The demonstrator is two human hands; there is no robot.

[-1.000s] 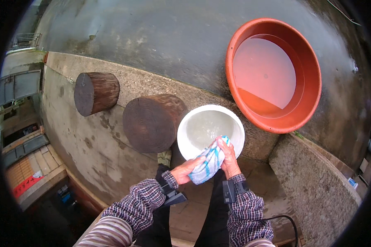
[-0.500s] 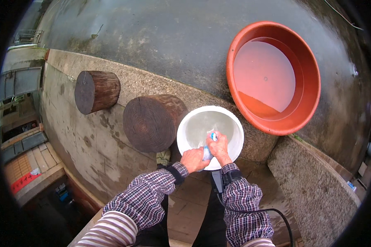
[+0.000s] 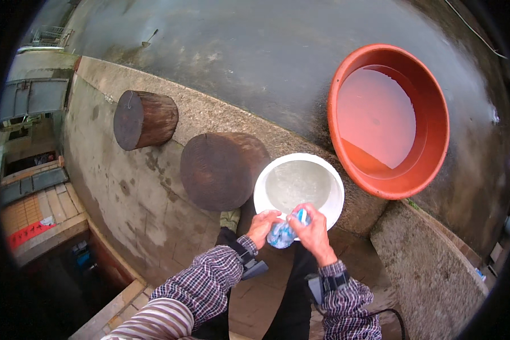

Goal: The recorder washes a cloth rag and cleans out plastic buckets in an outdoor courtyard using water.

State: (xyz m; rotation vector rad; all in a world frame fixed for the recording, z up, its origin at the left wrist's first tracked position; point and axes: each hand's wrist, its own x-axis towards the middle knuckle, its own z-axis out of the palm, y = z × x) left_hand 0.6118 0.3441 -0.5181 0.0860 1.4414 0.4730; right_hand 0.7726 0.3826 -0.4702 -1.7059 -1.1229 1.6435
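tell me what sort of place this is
Probably an outdoor yard: there is damp-looking concrete ground, two log stumps, and a big orange tub of water out in the open.

round orange-red plastic tub (image 3: 430,119), water inside | dark-brown cylindrical wooden stump (image 3: 147,120), left | second dark-brown cylindrical wooden stump (image 3: 221,173), apart from it | rough grey concrete low wall (image 3: 430,266), lower right | flat red strip (image 3: 29,233), far left
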